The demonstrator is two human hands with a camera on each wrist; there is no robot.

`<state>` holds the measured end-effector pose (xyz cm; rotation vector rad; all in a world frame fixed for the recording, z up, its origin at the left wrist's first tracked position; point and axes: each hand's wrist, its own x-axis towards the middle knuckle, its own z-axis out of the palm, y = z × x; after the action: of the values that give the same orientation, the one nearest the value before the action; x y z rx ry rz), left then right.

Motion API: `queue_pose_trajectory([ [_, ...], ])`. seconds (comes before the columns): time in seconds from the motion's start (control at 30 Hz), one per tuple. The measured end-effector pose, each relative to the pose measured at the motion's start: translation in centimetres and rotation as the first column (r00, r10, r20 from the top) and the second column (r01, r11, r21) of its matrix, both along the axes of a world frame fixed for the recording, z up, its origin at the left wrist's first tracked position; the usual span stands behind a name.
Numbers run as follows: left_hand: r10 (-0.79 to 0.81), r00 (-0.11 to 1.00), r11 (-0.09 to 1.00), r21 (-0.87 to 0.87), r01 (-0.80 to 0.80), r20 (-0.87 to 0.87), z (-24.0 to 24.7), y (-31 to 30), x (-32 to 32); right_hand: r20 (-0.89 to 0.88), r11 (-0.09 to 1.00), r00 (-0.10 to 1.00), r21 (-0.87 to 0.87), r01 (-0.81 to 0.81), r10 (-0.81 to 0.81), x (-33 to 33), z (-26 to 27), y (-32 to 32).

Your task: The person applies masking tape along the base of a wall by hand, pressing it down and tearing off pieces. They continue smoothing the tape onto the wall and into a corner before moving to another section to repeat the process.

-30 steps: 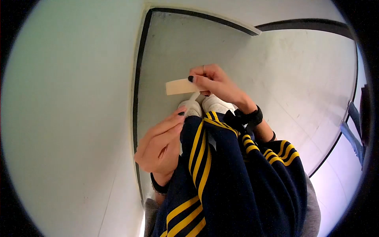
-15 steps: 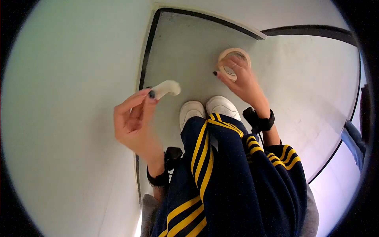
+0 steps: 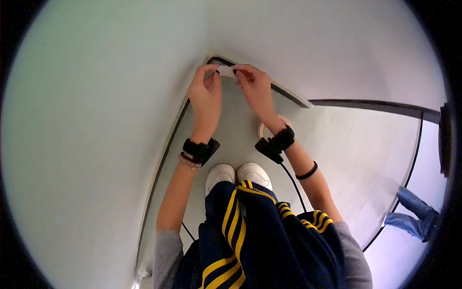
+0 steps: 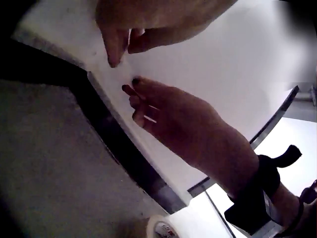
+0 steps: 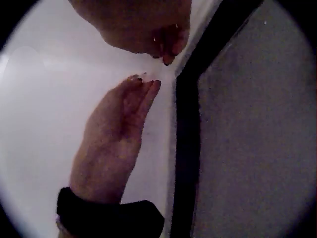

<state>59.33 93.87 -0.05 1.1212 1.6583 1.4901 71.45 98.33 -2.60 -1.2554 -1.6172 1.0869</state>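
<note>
Both hands are up in the wall (image 3: 313, 48) corner, right by the black skirting (image 5: 185, 148). L hand (image 3: 204, 94) pinches the left end of a short tape strip (image 3: 226, 71) and R hand (image 3: 255, 86) pinches the right end, strip stretched btwn them w/ fingertips at the wall. Tape roll (image 3: 267, 126) shows just behind the R wrist; can't tell if it's on the wrist or the floor.

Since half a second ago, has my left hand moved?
Yes: the left hand went forward to the black baseboard corner, beside the right hand.
</note>
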Motion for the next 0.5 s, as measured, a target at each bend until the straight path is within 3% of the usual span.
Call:
queue_pose_trajectory([
  [0.03,0.005,1.0,1.0,0.011,-0.005,0.002,-0.7,1.0,0.0,0.002,1.0,1.0,0.011,-0.005,0.005,-0.5,-0.7,1.2],
  [0.1,0.046,0.987,0.997,0.06,-0.037,-0.153,-1.7,1.4,0.7,0.198,0.978,0.977,0.207,0.034,-0.075,-0.8,-1.6,2.3],
  [0.13,0.048,0.986,0.997,0.065,-0.038,-0.162,-1.9,1.1,1.7,0.189,0.977,0.979,0.212,0.034,-0.075,-0.3,-1.9,2.3],
  [0.2,0.078,0.995,0.993,0.088,-0.073,-0.059,-1.7,0.8,2.3,0.262,0.904,0.956,0.427,0.007,-0.131,-0.6,-1.8,2.2],
  [0.33,0.102,0.987,0.993,0.063,-0.095,-0.121,-1.8,0.0,3.6,0.299,0.951,0.939,0.302,0.074,-0.168,-0.2,-2.3,1.5],
  [0.4,0.069,0.914,0.997,0.049,-0.054,-0.4,-1.2,-1.2,3.9,0.257,0.863,0.899,0.46,0.209,-0.355,0.4,-2.8,1.7],
  [0.43,0.073,0.914,0.997,0.044,-0.061,-0.399,-0.9,-1.9,3.8,0.259,0.866,0.901,0.456,0.204,-0.348,0.5,-2.4,1.6],
  [0.5,0.052,0.993,0.999,0.01,-0.051,-0.11,-0.6,-2.9,3.2,0.353,0.868,0.892,0.491,0.079,-0.281,0.4,-1.8,1.9],
])
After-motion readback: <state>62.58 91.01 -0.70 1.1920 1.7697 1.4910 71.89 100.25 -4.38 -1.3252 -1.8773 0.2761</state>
